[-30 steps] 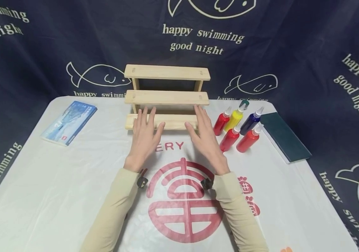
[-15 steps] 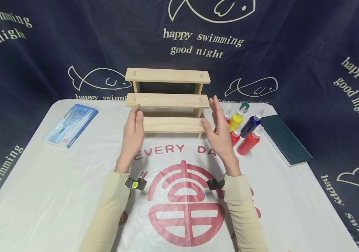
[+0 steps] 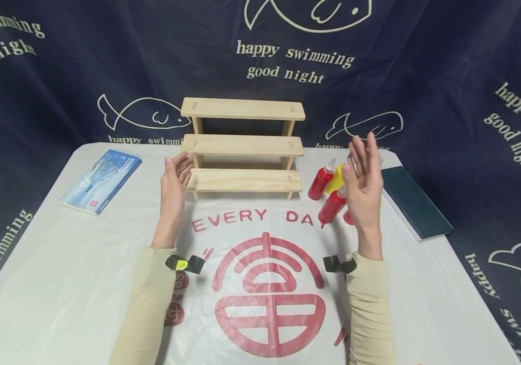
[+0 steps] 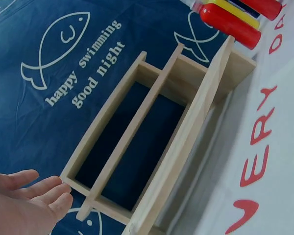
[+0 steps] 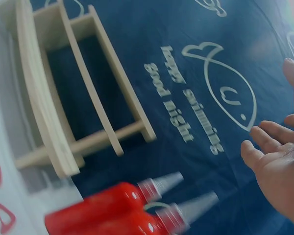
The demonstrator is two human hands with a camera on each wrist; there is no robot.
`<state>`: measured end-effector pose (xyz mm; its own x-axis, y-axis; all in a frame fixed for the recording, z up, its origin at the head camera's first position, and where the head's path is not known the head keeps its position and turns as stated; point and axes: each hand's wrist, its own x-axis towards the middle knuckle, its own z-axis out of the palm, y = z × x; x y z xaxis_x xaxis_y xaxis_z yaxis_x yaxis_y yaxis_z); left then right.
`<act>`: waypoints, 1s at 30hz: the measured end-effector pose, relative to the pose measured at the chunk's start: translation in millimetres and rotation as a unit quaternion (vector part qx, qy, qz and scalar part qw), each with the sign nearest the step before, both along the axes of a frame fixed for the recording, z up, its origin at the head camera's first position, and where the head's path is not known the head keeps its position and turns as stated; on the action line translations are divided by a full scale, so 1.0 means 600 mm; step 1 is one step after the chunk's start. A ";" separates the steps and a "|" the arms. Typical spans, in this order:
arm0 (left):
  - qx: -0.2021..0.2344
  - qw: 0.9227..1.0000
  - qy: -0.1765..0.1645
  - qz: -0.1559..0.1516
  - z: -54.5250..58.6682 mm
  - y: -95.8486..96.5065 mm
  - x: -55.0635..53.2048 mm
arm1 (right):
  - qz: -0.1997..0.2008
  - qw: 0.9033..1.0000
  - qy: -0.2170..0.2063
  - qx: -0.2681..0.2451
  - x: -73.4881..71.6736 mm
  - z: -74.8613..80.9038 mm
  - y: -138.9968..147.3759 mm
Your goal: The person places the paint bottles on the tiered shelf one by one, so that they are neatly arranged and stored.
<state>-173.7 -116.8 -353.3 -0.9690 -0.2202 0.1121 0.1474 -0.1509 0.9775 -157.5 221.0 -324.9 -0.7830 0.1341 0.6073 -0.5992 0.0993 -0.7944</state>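
A three-tier wooden shelf [image 3: 243, 145] stands at the back middle of the table. My left hand [image 3: 172, 195] is beside its left end, palm turned inward and fingers loosely bent, holding nothing; whether the fingertips touch the wood I cannot tell. My right hand [image 3: 364, 197] is raised at the squeeze bottles, fingers extended, nothing in it. It hides part of the group. Still showing are a red bottle [image 3: 321, 182], a second red bottle [image 3: 332, 206] and some of a yellow bottle [image 3: 336, 179]. In the right wrist view, the two red bottles appear below the shelf [image 5: 41, 93].
A blue-and-white booklet [image 3: 102, 182] lies at the back left of the table. On the right edge rests a dark green book [image 3: 415, 203]. A navy curtain [image 3: 150, 61] with printed fish hangs right behind the table. The white tablecloth [image 3: 82, 284] bears red print.
Both hands have moved apart from in front of the shelf: the left to its left end, the right across to the bottles. The shelf and bottles appear unmoved.
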 end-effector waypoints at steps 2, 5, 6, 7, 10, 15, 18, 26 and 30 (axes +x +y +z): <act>0.009 1.000 -0.003 0.007 -0.003 -0.004 -0.001 | -0.017 1.000 0.003 -0.010 0.002 0.001 0.014; 0.004 1.000 -0.013 0.019 -0.009 -0.012 -0.003 | -0.037 0.999 0.003 -0.023 0.004 0.003 0.036; -0.003 1.000 -0.018 0.024 -0.012 -0.015 -0.004 | -0.042 0.999 0.002 -0.027 0.005 0.004 0.044; -0.010 0.999 -0.023 0.028 -0.015 -0.018 -0.006 | -0.047 0.998 -0.002 -0.032 0.006 0.004 0.051; -0.039 0.998 -0.038 0.038 -0.024 -0.027 -0.010 | -0.061 0.997 -0.019 -0.053 0.011 0.004 0.074; -0.099 0.991 -0.065 0.067 -0.036 -0.037 -0.015 | -0.076 0.992 -0.064 -0.083 0.017 -0.004 0.110; -0.129 0.984 -0.093 0.081 -0.043 -0.042 -0.017 | -0.080 0.989 -0.096 -0.075 0.017 -0.010 0.126; -0.173 0.970 -0.155 0.071 -0.068 -0.055 -0.024 | -0.071 0.983 -0.161 -0.057 0.015 -0.031 0.158; -0.181 0.967 -0.165 0.066 -0.079 -0.059 -0.028 | -0.022 0.984 -0.170 -0.051 0.014 -0.046 0.174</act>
